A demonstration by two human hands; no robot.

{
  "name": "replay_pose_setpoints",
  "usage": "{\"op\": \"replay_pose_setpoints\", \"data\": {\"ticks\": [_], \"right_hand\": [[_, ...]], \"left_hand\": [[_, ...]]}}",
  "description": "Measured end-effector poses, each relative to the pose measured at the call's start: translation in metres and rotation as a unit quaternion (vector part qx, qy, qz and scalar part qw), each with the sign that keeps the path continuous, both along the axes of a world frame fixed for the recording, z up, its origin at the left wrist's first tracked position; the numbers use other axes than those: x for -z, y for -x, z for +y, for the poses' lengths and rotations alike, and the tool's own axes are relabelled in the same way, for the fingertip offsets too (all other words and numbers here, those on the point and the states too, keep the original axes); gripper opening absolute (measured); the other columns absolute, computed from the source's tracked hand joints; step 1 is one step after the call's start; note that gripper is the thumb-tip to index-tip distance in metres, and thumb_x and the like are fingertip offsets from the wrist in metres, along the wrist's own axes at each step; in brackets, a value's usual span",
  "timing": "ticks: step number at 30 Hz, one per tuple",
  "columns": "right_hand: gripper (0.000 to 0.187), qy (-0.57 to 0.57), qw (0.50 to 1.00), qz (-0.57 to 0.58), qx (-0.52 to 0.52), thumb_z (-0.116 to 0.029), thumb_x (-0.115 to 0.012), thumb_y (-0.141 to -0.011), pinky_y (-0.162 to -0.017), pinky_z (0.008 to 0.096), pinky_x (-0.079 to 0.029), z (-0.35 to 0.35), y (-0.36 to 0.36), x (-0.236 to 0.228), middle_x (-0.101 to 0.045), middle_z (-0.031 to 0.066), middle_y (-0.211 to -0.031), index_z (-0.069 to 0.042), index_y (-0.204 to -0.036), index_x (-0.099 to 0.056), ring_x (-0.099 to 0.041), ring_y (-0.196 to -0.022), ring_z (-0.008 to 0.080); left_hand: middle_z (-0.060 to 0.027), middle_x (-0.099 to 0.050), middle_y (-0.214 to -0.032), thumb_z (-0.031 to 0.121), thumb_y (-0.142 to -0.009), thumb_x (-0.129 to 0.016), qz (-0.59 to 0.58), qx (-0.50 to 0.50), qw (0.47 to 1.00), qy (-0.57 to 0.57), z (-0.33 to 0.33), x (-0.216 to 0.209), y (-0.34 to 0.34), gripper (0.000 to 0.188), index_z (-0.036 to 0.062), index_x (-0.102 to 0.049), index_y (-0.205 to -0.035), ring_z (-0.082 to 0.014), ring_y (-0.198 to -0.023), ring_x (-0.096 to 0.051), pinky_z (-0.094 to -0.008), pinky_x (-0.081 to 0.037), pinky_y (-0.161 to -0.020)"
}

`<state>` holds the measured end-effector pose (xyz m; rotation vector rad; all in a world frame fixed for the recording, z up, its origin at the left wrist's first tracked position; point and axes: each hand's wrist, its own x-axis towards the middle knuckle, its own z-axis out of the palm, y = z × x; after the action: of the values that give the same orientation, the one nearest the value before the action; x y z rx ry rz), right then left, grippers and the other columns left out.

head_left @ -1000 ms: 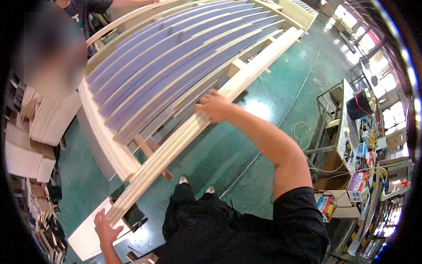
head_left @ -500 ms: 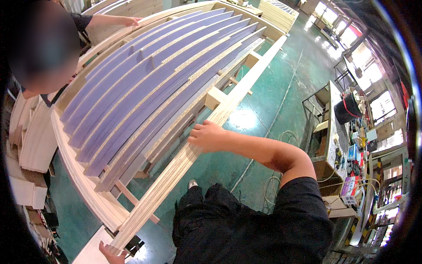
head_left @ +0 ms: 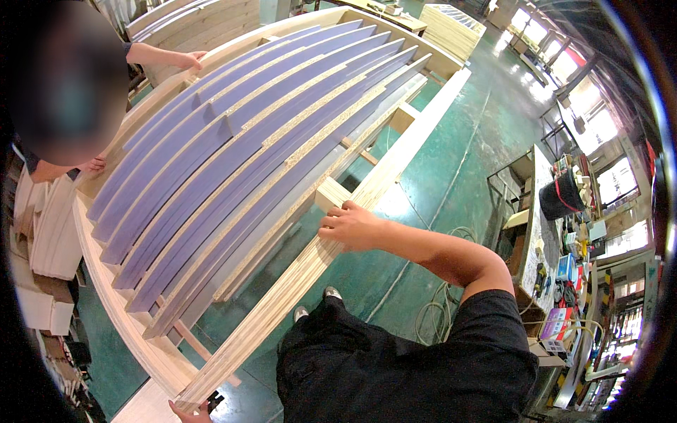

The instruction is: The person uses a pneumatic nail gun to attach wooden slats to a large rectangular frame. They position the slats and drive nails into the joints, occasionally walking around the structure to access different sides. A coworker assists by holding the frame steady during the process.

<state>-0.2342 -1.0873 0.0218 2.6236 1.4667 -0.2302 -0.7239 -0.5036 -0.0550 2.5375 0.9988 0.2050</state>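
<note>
My right hand (head_left: 350, 227) lies curled over the top edge of the rail (head_left: 331, 240), the long pale side board of a big wooden frame (head_left: 106, 268) that stands over the green floor (head_left: 451, 176). The fingers wrap the rail's edge just beside a small wood block (head_left: 331, 192) fixed to its inner face. My left hand (head_left: 189, 411) shows only as fingertips at the lower edge, touching the rail's near end; whether it grips or merely steadies I cannot tell.

The rail runs from that near end away toward the far corner of the frame. I judge it stiff along its length but heavy and awkward, joined as it is to the whole frame. The layered edge looks rough, so I expect no slipping, though perhaps splinters. Holding it at two well-separated spots, as my hands sit now, seems right; the corners and cross blocks look the firmest places.

The frame works as a holder: inside it lie the slats (head_left: 233, 162), many long strips with purple faces and raw chipboard edges, side by side and overlapping, running lengthwise. They look loose and would likely slide if the frame tipped.

Across the frame another person has a hand (head_left: 187, 60) on the far rail and another (head_left: 92, 166) at the left side. A cluttered bench (head_left: 539, 233) stands at my right, carrying a black bucket (head_left: 560, 194) and small boxes.
</note>
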Motion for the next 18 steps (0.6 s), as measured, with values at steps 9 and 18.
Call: {"op": "replay_pose_setpoints", "data": {"ticks": [9,18], "right_hand": [[0.071,0.037,0.998,0.052,-0.011,-0.039,-0.088,-0.073,-0.109,0.0587,-0.039,-0.019,-0.032,-0.005,-0.061,0.0006,-0.124,-0.024,-0.131,-0.052,-0.057,-0.127,0.0255],[0.057,0.047,0.991,0.085,-0.095,-0.036,-0.076,-0.085,-0.108,0.0574,-0.044,0.012,-0.038,0.005,-0.065,0.0068,-0.127,-0.021,-0.136,-0.056,-0.061,-0.124,0.0301]], "left_hand": [[-0.029,-0.059,-0.139,0.043,-0.08,-0.085,0.116,-0.088,0.989,-0.018,-0.048,-0.036,-0.055,0.11,0.0024,-0.023,-0.162,-0.045,-0.129,-0.058,-0.0504,-0.048,-0.108],[-0.0246,-0.057,-0.144,0.025,-0.074,-0.089,-0.034,-0.071,0.997,-0.007,-0.071,-0.034,0.008,0.099,-0.0021,-0.038,-0.154,-0.0381,-0.131,-0.057,-0.0467,-0.047,-0.111]]}}
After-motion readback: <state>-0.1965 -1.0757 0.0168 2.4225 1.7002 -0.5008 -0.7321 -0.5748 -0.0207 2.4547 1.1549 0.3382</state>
